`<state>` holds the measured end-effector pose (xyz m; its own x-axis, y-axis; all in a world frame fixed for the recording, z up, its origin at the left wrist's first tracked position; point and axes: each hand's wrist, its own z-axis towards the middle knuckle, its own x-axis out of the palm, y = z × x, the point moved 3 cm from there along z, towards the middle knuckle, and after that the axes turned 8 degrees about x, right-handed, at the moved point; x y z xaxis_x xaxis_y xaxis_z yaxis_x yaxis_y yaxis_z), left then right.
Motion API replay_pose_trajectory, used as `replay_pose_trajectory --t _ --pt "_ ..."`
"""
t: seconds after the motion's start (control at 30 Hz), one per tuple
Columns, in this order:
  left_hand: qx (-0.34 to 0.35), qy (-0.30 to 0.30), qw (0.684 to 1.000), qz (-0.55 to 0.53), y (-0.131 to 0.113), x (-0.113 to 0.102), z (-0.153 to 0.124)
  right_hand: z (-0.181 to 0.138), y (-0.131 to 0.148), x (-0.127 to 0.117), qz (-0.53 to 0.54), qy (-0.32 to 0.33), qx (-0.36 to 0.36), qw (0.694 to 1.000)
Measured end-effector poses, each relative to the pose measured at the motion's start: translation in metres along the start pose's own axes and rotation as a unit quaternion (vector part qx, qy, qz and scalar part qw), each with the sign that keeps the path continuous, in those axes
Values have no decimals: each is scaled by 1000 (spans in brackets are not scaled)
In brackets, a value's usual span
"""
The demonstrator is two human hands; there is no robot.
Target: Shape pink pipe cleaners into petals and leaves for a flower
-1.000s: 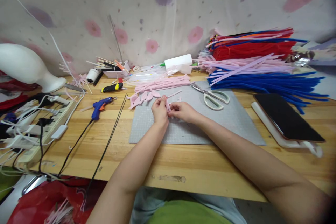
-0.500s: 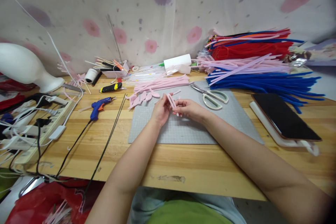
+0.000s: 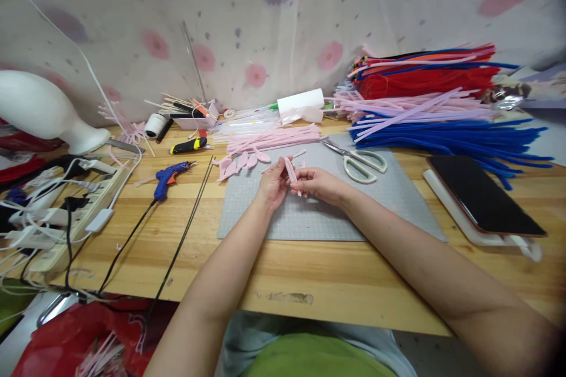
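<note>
Right now, you hold a pink fuzzy stick (image 3: 290, 169) with both hands, over the middle of the grey mat (image 3: 384, 209). Your left hand (image 3: 273, 186) pinches it toward the far end, and your right hand (image 3: 317, 182) pinches it near the close end. Both grips are small and narrow, with the stick caught in them. The stick looks bent back, with two strands side by side, but your hands hide how it ends.

To do this well, let the left hand be the firm one and the right hand be the gentle one. Line the strands up before you press, and press softly, because the fuzz could get flat. Small, slow bends are likely best. If one side looks longer, fix it before you pinch hard.

Now look at your room. The best space is on the near side of the mat and to its right. On the far left, the pink leaf shapes (image 3: 227, 169) sit close to your left hand, so an elbow or a quick swing could push them. The scissors (image 3: 360, 166) lie far and to the right, with their tips toward the pink bundle (image 3: 274, 139). The glue gun (image 3: 164, 182) is well apart on the left. The near table edge (image 3: 354, 309) is under your arms.
</note>
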<state>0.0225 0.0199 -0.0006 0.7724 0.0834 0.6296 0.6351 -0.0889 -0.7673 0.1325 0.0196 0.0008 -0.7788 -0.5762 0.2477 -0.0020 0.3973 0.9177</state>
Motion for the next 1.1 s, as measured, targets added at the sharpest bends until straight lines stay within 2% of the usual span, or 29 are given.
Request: replay_pose_trajectory --t 0.53,1.1 --pt "15 0 1000 10 2 -3 1 -4 4 3 -2 -28 12 1000" --pt "13 0 1000 1 -1 -1 0 -1 0 3 -16 -14 8 1000"
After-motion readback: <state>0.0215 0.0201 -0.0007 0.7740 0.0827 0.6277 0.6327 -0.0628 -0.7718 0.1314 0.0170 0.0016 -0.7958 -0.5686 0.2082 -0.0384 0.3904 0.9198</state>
